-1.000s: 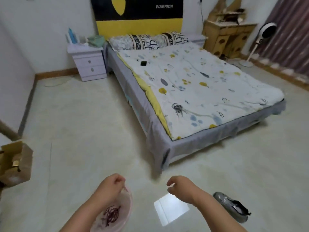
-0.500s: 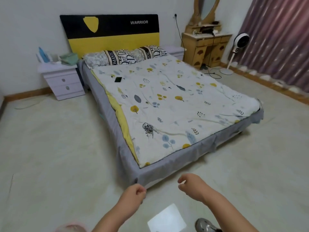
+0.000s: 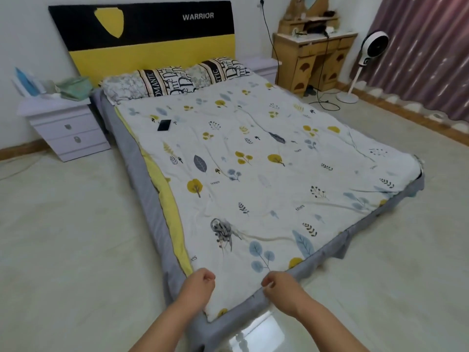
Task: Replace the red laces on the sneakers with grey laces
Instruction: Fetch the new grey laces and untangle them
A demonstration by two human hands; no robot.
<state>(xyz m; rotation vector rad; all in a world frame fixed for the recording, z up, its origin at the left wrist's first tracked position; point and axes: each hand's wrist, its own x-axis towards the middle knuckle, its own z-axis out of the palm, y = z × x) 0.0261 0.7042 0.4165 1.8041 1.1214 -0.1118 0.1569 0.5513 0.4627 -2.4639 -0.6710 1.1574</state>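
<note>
Left hand (image 3: 198,282) and right hand (image 3: 280,284): both curled into loose fists, holding nothing visible, above the bed's (image 3: 253,161) near corner.

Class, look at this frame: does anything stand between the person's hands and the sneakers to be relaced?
That cannot be judged: no sneaker or lace is in view. The left hand and right hand hang with curled fingers over the near corner of the leaf-printed white quilt.

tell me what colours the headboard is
The headboard is black on top and yellow below, with a yellow shield and white "WARRIOR" lettering; the head view shows it.
</note>
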